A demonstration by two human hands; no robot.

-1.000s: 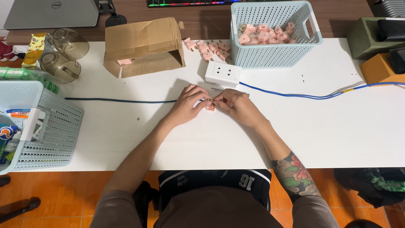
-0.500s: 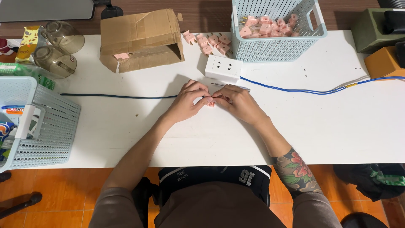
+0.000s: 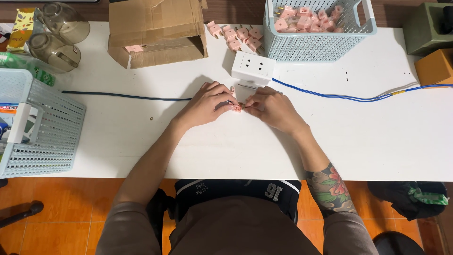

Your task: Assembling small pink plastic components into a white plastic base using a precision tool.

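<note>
Head view: small pink plug [image 3: 237, 107] pinched between both hands at the middle of the white counter [image 3: 358, 137], too small and too covered to tell its long axis or which way it points. Left hand [image 3: 206, 105] closed narrow on the plug's left side, fingers [image 3: 222, 92] curled over it; right hand [image 3: 271, 108] closed narrow on its right side, fingertips meeting the left hand's right at the plug. White power strip [image 3: 253, 67] just beyond the hands, lying aslant, its blue cable [image 3: 358, 98] running off to the right across the counter; a dark cable [image 3: 122, 96] stretching left from under the left hand. Pale blue basket [image 3: 321, 35] at the far edge behind the power strip, holding a heap of pink plugs [image 3: 306, 14]; more loose pink plugs [image 3: 238, 35] on the counter just left of it. Open cardboard box [image 3: 155, 28] lying on its side at far left of those, one pink piece [image 3: 134, 48] showing in its mouth. Second pale basket [image 3: 47, 125] at the near left edge, holding packaged goods, not clearly told. Two glass jars [image 3: 59, 33] tipped at the far left corner.
</note>
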